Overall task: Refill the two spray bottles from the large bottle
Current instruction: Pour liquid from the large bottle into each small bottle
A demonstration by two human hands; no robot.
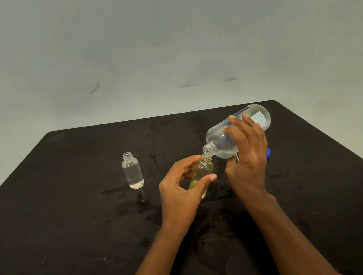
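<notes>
Where the two forearms come in over the near edge, the black table (74, 243) spreads wide on both sides. A broad stretch of dark cloth lies between each arm and the slanting left and right edges. Darker, wet-looking patches mark the cloth between and around the arms.

Further in, the left hand (181, 192) grips the yellowish spray bottle (206, 170) near the table's middle. The thumb lies across its near side and the fingers curl round the far side up to the neck. The bottle is uncapped and leans slightly; whether its base rests on the cloth I cannot tell.

Just right of it, the right hand (249, 158) wraps round the large bottle (216, 138), fingers spread over the top and thumb tucked beneath. That bottle is tipped mouth-down to the left, its open mouth at the small bottle's neck and clear liquid lying along its lower side. A blue cap (268, 152) peeks out behind this hand.

Well apart to the left, a clear spray bottle (132, 172) stands upright, uncapped and nearly full.

The table's far edge runs close behind the large bottle's raised base, with a pale wall (164, 47) beyond.
</notes>
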